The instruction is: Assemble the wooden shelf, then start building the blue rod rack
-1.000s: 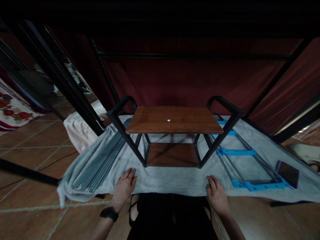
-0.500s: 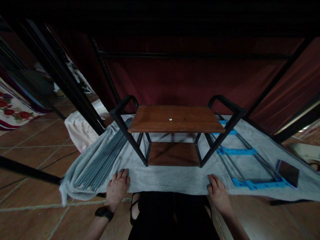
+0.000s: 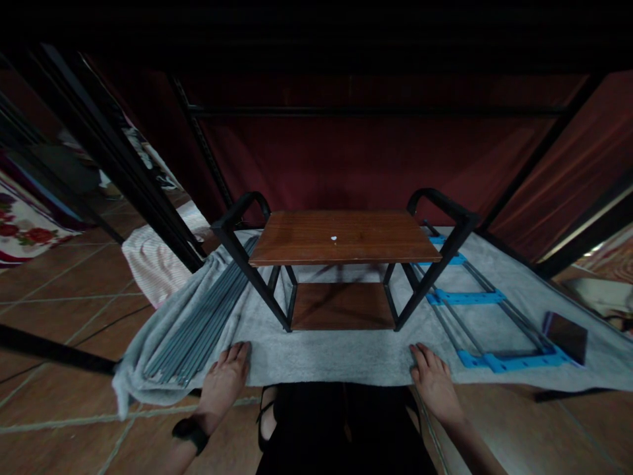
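Your left hand (image 3: 227,377) rests palm down at the near edge of the grey cloth (image 3: 331,356), forearm entering from seven o'clock, fingers loosely extended, close together, empty. Your right hand (image 3: 431,379) mirrors it from five o'clock, fingers gently bent, also empty. The two-tier shelf (image 3: 346,239) stands at twelve o'clock, grey rods (image 3: 208,316) at ten, blue-jointed frame (image 3: 469,298) at two.
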Tool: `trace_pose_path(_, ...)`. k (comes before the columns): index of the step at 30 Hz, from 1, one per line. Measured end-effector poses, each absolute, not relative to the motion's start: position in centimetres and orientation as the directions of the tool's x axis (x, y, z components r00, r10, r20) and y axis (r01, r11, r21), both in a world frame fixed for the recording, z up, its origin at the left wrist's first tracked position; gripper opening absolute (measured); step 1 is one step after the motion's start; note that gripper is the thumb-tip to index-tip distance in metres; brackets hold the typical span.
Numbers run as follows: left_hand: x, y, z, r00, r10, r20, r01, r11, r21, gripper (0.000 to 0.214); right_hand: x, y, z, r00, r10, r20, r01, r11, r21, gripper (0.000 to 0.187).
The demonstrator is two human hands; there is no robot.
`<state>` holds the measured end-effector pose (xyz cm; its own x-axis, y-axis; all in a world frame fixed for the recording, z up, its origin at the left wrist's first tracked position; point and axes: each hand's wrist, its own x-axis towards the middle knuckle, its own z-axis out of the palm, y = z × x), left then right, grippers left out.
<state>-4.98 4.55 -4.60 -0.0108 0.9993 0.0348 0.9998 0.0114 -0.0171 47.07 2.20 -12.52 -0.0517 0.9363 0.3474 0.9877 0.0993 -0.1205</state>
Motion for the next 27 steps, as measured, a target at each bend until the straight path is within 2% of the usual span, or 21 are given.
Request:
trace_pose_path(3,-4.9,4.8,-4.4,0.046,0.998,0.053,0.997,-0.05,0.064,0.045,47.0,2.3,-12.2,-0.062,0.938,0.34,0.987,0.107,-0.116,0.046)
trace_pose_path(7,-3.2,5.7,-5.0,0.049,0.992,0.117,0.969,-0.075,0.234,0.045,47.2,3.0,-11.2,-0.074,0.957,0.281,0.985,0.115,-0.131,0.044)
trace_pose_path(10,-1.6,6.5,-5.8,0.043,0.988,0.148,0.936,-0.092,0.339,0.046,47.4,3.7,-10.7,-0.065,0.966,0.248,0.974,0.116,-0.194,0.043)
trace_pose_path(12,-0.7,6.9,-6.1,0.033,0.985,0.172,0.926,-0.095,0.364,0.046,47.5,4.0,-10.5,-0.055,0.966,0.252,0.959,0.122,-0.257,0.042)
trace_pose_path(19,-0.4,7.5,-5.9,0.071,0.99,0.124,0.958,-0.102,0.27,0.042,46.6,4.5,-10.3,-0.027,0.959,0.281,0.889,0.152,-0.432,0.042)
trace_pose_path(24,-1.6,8.0,-5.2,0.138,0.987,0.078,0.944,-0.155,0.292,0.032,46.5,4.9,-10.3,0.028,0.963,0.27,0.813,0.135,-0.566,0.041)
trace_pose_path(27,-1.6,8.3,-3.9,0.143,0.989,0.024,0.973,-0.145,0.179,0.031,46.5,5.2,-10.2,0.089,0.969,0.23,0.767,0.08,-0.636,0.039)
